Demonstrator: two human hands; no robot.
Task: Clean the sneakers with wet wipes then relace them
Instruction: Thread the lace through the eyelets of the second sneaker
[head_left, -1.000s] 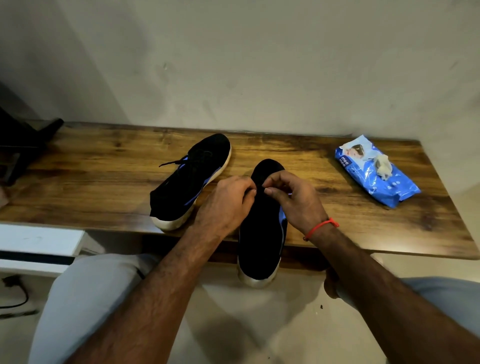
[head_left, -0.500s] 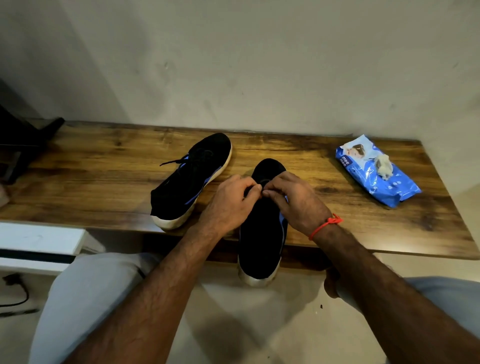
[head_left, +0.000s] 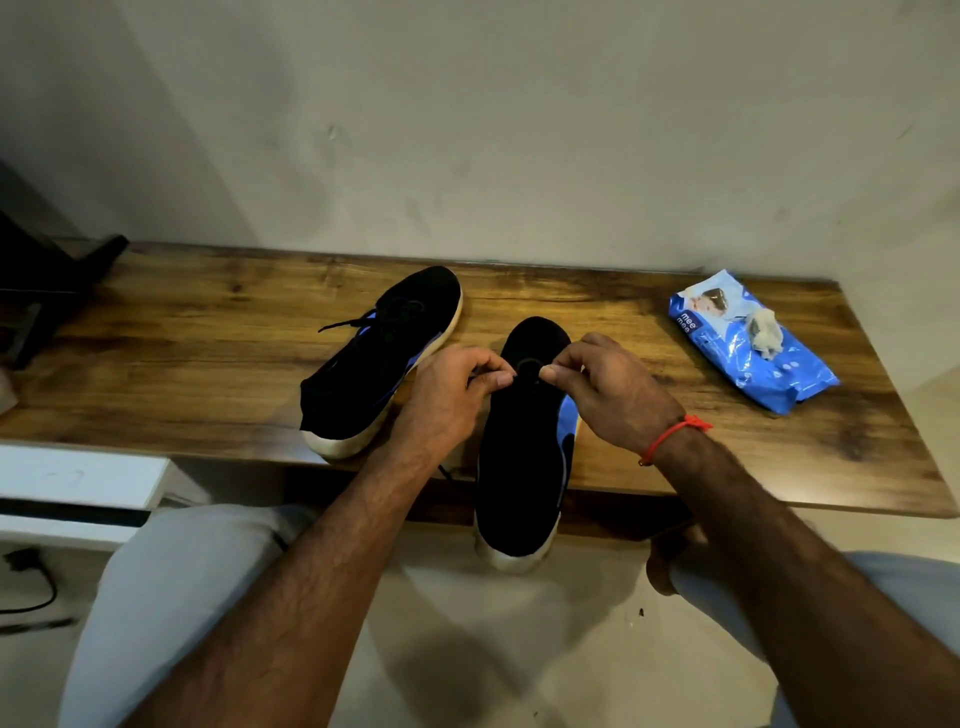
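Both hands, left hand (head_left: 447, 400) & right hand (head_left: 605, 392), pinch lace (head_left: 529, 366) on near sneaker (head_left: 519, 467); sneaker at 10 o'clock (head_left: 384, 358) looks laced, used wipe (head_left: 763, 335) on pack (head_left: 748, 343): prob. nearly done.

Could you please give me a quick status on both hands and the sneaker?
Left hand and right hand each pinching black lace over near black-and-blue sneaker. Its heel overhangs wooden table edge. Nothing in the way.

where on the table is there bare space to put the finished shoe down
Two bare patches: the wood left of the far sneaker, toward the dark object at the table's left end, and the strip between the right hand and the wipes pack. The middle is crowded: both sneakers and both hands, the left hand included, working the near sneaker's lace.
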